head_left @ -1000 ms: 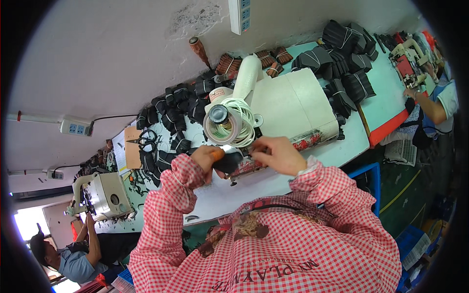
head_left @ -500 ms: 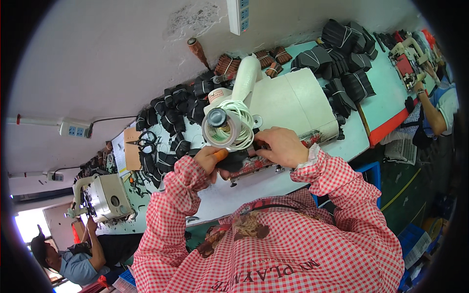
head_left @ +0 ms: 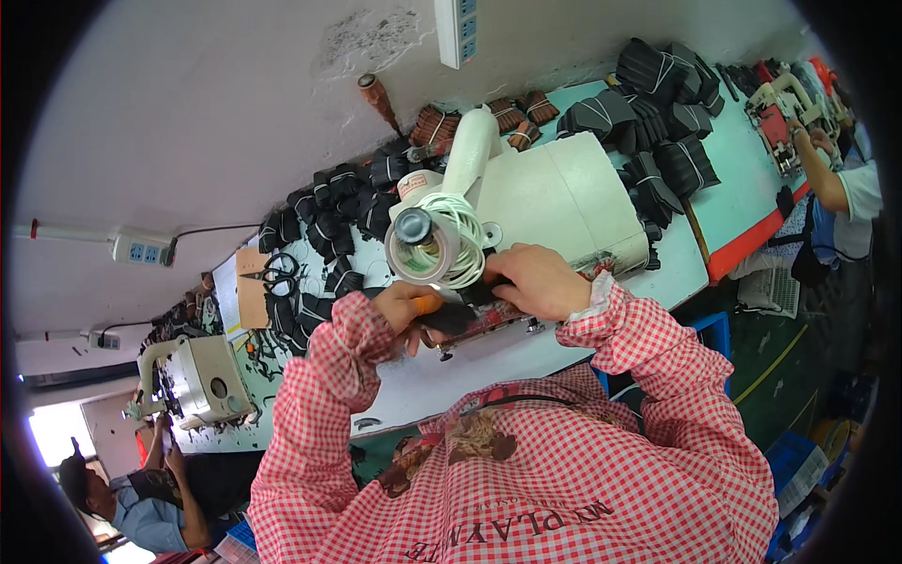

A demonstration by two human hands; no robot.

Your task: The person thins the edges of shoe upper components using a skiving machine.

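A cream machine (head_left: 554, 188) with a bundle of pale cord (head_left: 462, 226) and a round dark-topped holder (head_left: 413, 226) stands in front of me. Below that holder, my left hand (head_left: 406, 310), with an orange wrap on a finger, is closed on a black flat piece (head_left: 449, 320). My right hand (head_left: 540, 282) rests at the machine's front edge with curled fingers. Something dark shows at its fingertips, but the machine head and the fingers hide what they grip.
Bundles of black pieces (head_left: 329, 230) lie left of the machine, and larger black bundles (head_left: 686, 164) at the right. Scissors (head_left: 280, 273) lie near brown card (head_left: 252, 282). A screwdriver (head_left: 376, 99) stands behind. Co-workers sit at a left machine (head_left: 202, 376) and a right one (head_left: 780, 132).
The black piece in my left hand shows more below the holder and has tilted. My left hand has shifted slightly; my right hand stays nearly in place. Both co-workers' arms have moved.
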